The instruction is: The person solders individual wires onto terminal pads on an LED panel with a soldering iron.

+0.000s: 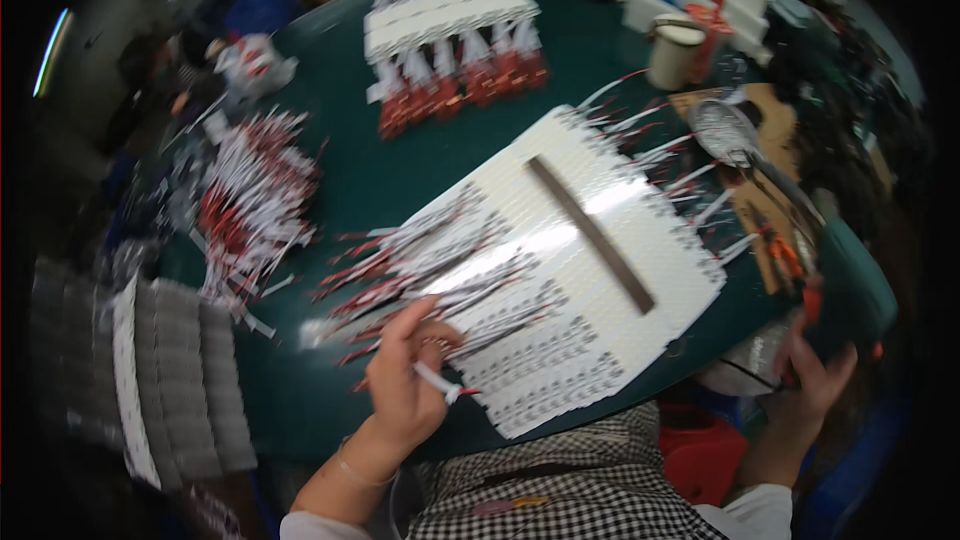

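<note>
My left hand (405,375) is closed, fingers curled round a short white wire (435,380) with a red tip. It is at the lower left of a large white perforated sheet (520,210). Bunches of thin white, black and red wires (430,275) lie in rows across the sheet's left part, just beyond that hand. A dark flat bar (590,235) rests across the sheet's middle. Off the table's right edge, my right hand (815,375) is smeared by motion, close to a red-orange piece (812,302); whether it grips it cannot be told.
Loose white and red wires (255,200) lie heaped on the left. Grey stacked sheets (185,380) stand at the lower left. Another wired white stack (450,15) is at the back. On the right are a cream cup (676,50), a wooden board (780,120) and orange-handled pliers (785,252).
</note>
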A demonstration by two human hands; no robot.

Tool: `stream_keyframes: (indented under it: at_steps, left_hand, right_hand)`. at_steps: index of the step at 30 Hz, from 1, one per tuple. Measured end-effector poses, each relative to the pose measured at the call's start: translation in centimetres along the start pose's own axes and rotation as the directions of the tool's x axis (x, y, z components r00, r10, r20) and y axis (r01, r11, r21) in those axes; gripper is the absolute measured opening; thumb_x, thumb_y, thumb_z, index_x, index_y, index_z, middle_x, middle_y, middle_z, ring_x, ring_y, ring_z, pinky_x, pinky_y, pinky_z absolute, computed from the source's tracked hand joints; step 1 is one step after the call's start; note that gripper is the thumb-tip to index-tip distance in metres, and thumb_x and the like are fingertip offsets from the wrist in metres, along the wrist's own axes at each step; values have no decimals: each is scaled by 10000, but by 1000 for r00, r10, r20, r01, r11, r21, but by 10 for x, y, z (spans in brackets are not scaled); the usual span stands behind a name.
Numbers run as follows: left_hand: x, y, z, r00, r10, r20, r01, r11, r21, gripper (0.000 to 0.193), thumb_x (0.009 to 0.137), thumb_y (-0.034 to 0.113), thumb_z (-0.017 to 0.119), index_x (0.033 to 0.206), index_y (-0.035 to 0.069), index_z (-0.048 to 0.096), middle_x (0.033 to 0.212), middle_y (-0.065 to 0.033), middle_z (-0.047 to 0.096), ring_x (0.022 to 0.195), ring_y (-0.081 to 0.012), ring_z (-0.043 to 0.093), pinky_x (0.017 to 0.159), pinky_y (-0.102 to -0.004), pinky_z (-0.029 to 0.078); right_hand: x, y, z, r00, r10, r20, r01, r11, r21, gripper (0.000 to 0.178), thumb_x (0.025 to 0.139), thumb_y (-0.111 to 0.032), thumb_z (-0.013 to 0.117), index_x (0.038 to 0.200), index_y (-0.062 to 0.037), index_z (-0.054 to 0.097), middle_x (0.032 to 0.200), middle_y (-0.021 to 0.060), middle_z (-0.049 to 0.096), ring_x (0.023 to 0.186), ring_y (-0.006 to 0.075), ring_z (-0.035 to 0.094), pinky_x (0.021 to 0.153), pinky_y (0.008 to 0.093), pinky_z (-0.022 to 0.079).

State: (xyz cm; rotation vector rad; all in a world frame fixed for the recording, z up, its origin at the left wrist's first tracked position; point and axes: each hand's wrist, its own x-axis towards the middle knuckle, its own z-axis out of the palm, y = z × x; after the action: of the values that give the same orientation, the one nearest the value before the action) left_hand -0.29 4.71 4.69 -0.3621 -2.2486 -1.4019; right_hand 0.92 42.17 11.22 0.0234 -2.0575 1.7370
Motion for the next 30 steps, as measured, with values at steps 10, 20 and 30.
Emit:
stream_keyframes:
  at_steps: [10, 20, 30]
  left_hand:
    - [-33, -25, -9, 894, -443, 67, 432, 813, -391, 236, 993, 93, 497, 1190, -18, 564, 894, -106, 676, 551, -23, 382, 489, -191, 345]
    - [-41, 2, -21, 973, 31, 230, -89, 965, 247, 327, 684, -78, 680, 975, 64, 724, 729, -81, 625, 664, -189, 629, 530, -258, 490]
    - [-70, -7, -18, 940, 32, 340, -188, 880, 436, 382, 648, -47, 644, 1016, 46, 688, 776, -69, 578, 616, -196, 587, 487, -300, 474]
  right_hand:
    - [-63, 35, 22, 956, 122, 266, -174, 967, 184, 745, 748, -136, 721, 1303, 165, 324, 1059, 228, 574, 417, 131, 508, 345, 231, 418]
    - [-119, 50, -9, 919, 216, 329, -286, 941, 182, 783, 682, -47, 775, 1318, 150, 362, 1244, 243, 552, 447, 162, 556, 366, 232, 444]
    - [-141, 29, 7, 692, 617, 374, -677, 735, 40, 713, 639, -88, 853, 1259, 58, 534, 1124, 116, 647, 661, 163, 595, 561, 258, 464]
